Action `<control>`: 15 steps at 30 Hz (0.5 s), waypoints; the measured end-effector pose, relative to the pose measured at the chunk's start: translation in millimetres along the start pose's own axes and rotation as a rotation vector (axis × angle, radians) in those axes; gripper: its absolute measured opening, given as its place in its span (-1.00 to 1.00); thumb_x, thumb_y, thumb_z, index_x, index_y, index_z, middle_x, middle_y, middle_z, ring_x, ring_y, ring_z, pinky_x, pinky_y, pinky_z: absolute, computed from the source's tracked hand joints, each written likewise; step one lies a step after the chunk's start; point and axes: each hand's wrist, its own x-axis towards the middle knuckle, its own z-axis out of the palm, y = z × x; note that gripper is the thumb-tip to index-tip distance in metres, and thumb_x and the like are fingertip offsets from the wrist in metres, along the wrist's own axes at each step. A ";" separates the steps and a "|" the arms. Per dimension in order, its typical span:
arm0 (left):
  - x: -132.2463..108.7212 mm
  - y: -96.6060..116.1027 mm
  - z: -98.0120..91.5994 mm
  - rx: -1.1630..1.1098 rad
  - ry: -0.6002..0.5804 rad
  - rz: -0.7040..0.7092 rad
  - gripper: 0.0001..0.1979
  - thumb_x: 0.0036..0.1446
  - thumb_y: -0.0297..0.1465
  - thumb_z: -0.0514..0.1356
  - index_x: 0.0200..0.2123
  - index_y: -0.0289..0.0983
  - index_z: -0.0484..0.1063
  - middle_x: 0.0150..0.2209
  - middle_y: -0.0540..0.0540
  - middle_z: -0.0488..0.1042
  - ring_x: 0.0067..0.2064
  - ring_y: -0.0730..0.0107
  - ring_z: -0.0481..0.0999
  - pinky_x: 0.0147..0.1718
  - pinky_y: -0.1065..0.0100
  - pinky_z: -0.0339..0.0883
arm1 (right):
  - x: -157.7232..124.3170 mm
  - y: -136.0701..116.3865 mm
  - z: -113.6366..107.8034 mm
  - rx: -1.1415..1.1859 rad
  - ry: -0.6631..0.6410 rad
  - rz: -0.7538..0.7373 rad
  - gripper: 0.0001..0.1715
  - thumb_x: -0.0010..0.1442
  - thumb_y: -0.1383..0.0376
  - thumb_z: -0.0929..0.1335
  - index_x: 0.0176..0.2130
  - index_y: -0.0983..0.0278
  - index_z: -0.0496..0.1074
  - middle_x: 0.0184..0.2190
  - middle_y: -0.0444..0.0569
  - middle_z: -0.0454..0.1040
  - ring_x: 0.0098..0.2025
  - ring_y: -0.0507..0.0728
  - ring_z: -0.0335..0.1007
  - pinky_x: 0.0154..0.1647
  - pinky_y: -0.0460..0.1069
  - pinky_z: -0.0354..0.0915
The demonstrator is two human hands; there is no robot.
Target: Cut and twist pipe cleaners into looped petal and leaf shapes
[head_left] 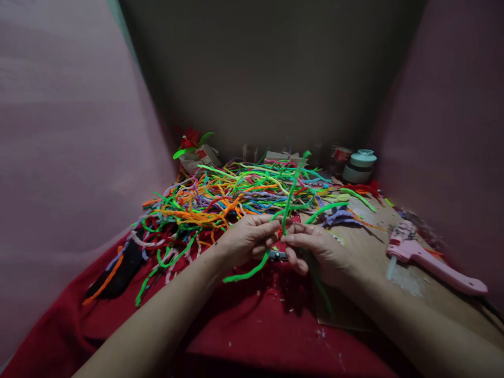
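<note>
Green pipe cleaners cross between my two hands, their ends sticking up, to the right and down to the lower left. My left hand is closed, thumb and fingers pinching the green strands. Close beside it, my right hand pinches the upright strand near its lower end between thumb and index finger. Just below the hands lies a small dark metal tool, partly hidden. A big tangled heap of coloured pipe cleaners lies behind my hands.
A pink glue gun rests on a board at the right. A light teal jar stands at the back right. Red flowers in a container stand at the back left. Red cloth covers the front.
</note>
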 end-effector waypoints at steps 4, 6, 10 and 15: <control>-1.5 4.3 -4.6 -0.122 -0.067 -0.036 -0.77 0.00 -0.43 0.22 -0.22 -0.35 0.40 -0.50 0.02 0.34 -0.61 0.68 0.22 -0.63 0.56 0.13 | 1.2 -2.0 -8.2 0.093 0.028 -0.075 -0.86 0.02 0.30 0.36 -0.47 0.30 0.30 -0.70 -0.17 0.40 -0.77 -0.09 0.12 -0.75 -0.18 0.02; -1.2 4.9 -6.5 -0.095 -0.069 -0.017 -0.71 -0.01 -0.46 0.21 -0.15 -0.34 0.37 -0.50 0.01 0.37 -0.63 0.67 0.23 -0.65 0.55 0.12 | 1.6 -2.5 -12.2 0.126 0.038 -0.091 -0.88 0.02 0.31 0.36 -0.45 0.30 0.31 -0.72 -0.19 0.37 -0.78 -0.10 0.08 -0.75 -0.17 0.01; 2.2 2.3 -9.3 0.013 -0.019 0.023 -0.81 -0.01 -0.43 0.20 -0.28 -0.35 0.35 -0.54 -0.01 0.43 -0.75 0.73 0.12 -0.77 0.58 -0.09 | 0.9 -4.3 -15.0 0.158 0.075 -0.084 -0.92 0.00 0.34 0.36 -0.44 0.30 0.33 -0.74 -0.21 0.33 -0.78 -0.10 0.03 -0.74 -0.16 -0.03; 4.7 3.5 -16.3 0.239 0.147 -0.055 -0.85 -0.11 -0.39 0.24 -0.50 -0.34 0.33 -0.65 0.00 0.42 -0.76 0.67 0.16 -0.75 0.57 -0.07 | 1.4 -6.4 -14.7 0.174 0.084 -0.063 -0.85 0.01 0.30 0.34 -0.55 0.28 0.31 -0.80 -0.20 0.27 -0.80 -0.09 -0.05 -0.76 -0.14 -0.10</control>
